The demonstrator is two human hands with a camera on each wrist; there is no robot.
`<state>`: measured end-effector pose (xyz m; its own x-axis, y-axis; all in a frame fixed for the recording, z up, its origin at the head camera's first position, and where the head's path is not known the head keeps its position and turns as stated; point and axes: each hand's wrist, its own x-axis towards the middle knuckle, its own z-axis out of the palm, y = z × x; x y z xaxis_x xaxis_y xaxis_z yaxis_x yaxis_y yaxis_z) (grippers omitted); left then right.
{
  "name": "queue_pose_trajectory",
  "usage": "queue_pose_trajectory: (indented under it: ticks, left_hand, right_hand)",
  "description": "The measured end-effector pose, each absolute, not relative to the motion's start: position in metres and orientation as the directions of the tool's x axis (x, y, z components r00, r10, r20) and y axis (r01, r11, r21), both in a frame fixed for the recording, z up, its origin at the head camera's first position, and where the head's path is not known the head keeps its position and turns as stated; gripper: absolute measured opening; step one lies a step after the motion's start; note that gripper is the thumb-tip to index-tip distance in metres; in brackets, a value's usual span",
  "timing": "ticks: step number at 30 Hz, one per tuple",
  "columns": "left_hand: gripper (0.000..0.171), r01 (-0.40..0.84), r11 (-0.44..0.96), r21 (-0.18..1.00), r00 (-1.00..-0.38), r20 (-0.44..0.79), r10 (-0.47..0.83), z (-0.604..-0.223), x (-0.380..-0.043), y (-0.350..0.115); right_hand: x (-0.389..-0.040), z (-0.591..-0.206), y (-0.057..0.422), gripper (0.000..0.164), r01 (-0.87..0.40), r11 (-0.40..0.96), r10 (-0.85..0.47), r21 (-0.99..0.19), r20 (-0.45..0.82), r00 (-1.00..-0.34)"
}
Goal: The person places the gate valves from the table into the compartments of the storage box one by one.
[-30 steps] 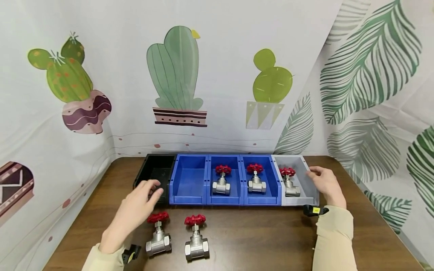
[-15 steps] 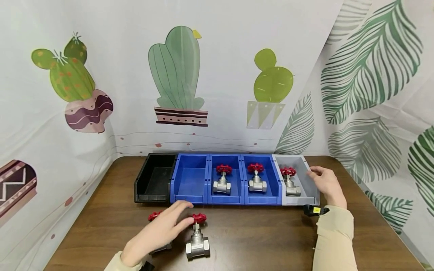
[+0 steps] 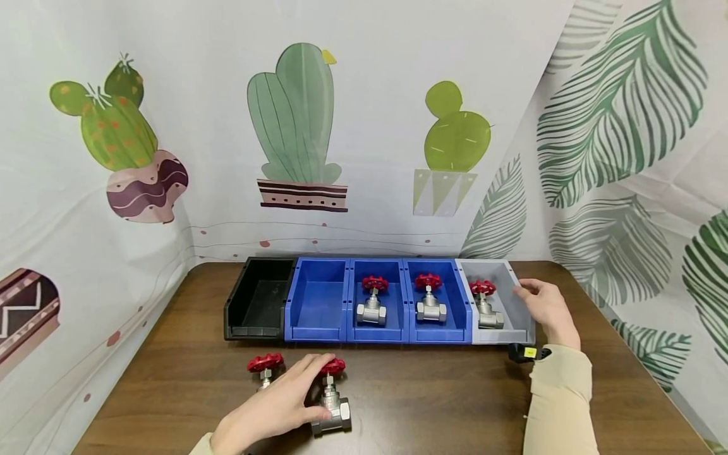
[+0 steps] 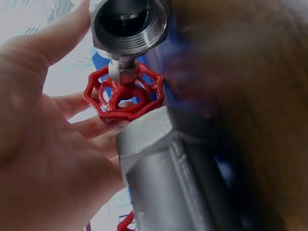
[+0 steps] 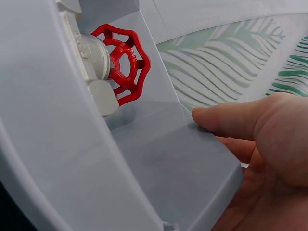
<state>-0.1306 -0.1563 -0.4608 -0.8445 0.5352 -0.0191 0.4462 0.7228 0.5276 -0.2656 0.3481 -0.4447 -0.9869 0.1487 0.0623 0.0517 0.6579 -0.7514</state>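
My left hand (image 3: 279, 404) is at the right-hand of two metal valves with red handwheels on the table. Its thumb overlaps that valve's body (image 3: 339, 411), and its fingers reach the handwheel (image 4: 124, 115). The fingers are spread, loosely bent around the valve in the left wrist view. The other valve (image 3: 265, 362) is partly hidden under this hand; its hexagonal end (image 4: 149, 134) looms close in the left wrist view. My right hand (image 3: 548, 309) pinches the right rim of the grey bin (image 5: 192, 154), thumb on the edge and fingers outside. A valve (image 5: 127, 67) lies inside that bin.
A row of bins runs along the back: a black bin (image 3: 256, 331), an unfilled blue bin (image 3: 315, 335), then two blue bins each holding a valve (image 3: 371, 311), and the grey one. A printed cloth (image 3: 375, 126) hangs behind the wooden table (image 3: 432, 398).
My left hand has come away from the black bin toward the front right, passing over the left valve to the right-hand one. My right hand stays at the grey bin.
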Motion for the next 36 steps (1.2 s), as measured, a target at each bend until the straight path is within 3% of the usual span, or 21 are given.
queue_pose_trajectory:
  ticks: [9, 17, 29, 36]
  left_hand:
    - [0.122, 0.472, 0.73, 0.495, -0.827, -0.038, 0.561, -0.463, -0.125, -0.153]
    - [0.133, 0.475, 0.775, 0.417, -0.842, -0.04, 0.538, -0.469, -0.126, -0.15]
    - [0.134, 0.451, 0.803, 0.39, -0.865, -0.032, 0.501, -0.472, -0.123, -0.146]
    - [0.122, 0.45, 0.808, 0.38, -0.868, -0.026, 0.496, -0.472, -0.124, -0.142]
  right_hand:
    - [-0.265, -0.447, 0.348, 0.04, 0.042, 0.649, 0.157, -0.76, 0.08, -0.984]
    - [-0.266, -0.448, 0.35, 0.043, 0.031, 0.645, 0.154, -0.763, 0.089, -0.984]
    - [-0.267, -0.45, 0.349, 0.041, 0.029, 0.642, 0.153, -0.766, 0.09, -0.984]
    - [-0.267, -0.449, 0.348, 0.042, 0.039, 0.639, 0.164, -0.768, 0.086, -0.983]
